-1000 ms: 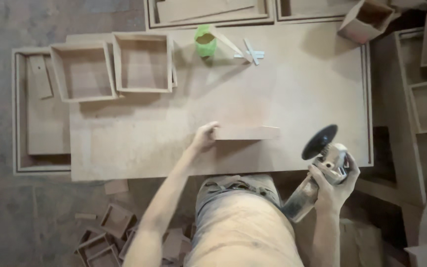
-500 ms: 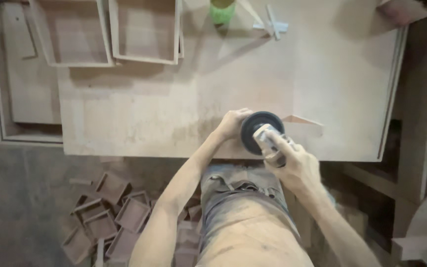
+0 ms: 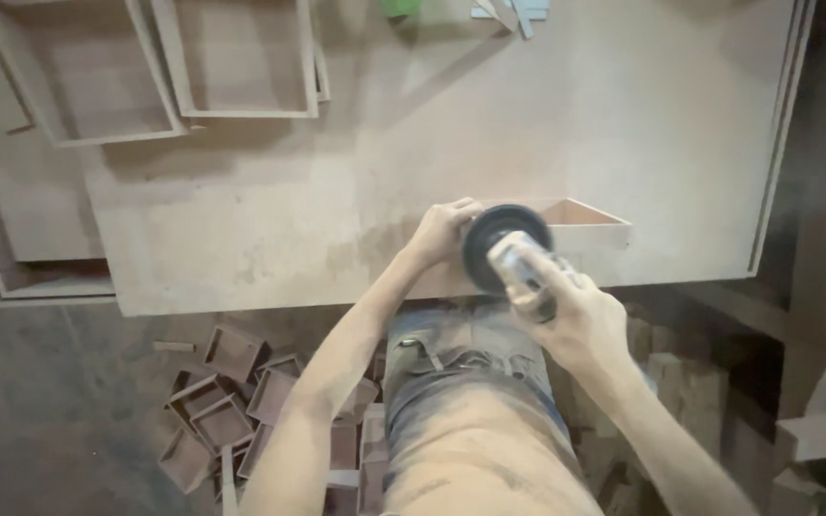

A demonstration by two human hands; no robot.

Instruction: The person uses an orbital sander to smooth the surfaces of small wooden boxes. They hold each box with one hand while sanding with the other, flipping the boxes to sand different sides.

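Basically a sanding setup at the near edge of the workbench (image 3: 356,201). Left hand (image 3: 442,229) presses down on the end of a small open wooden box (image 3: 580,225), fingers curled together over its rim, apparently to pin it so it does not skid under the tool. Box sits at the near edge of the bench, right in front of the person's waist, open side up, far wall and right corner visible; near part hidden by the tool. Right hand (image 3: 576,320) is wrapped tight around the body of a handheld grinder (image 3: 518,263), fingers clamped on it, thumb side up. Its dark round disc (image 3: 497,247) faces the box's left part, just beside the left hand; cannot tell if disc touches wood, blur there. Holding the piece at the edge likely gives the tool room to come in from the side.

Two bigger open wooden trays (image 3: 231,57) sit at the far left of the bench, well apart. Green container (image 3: 402,8) at the top edge, mostly cut off. Heap of small finished boxes (image 3: 241,392) on the floor below left, near the person's legs.
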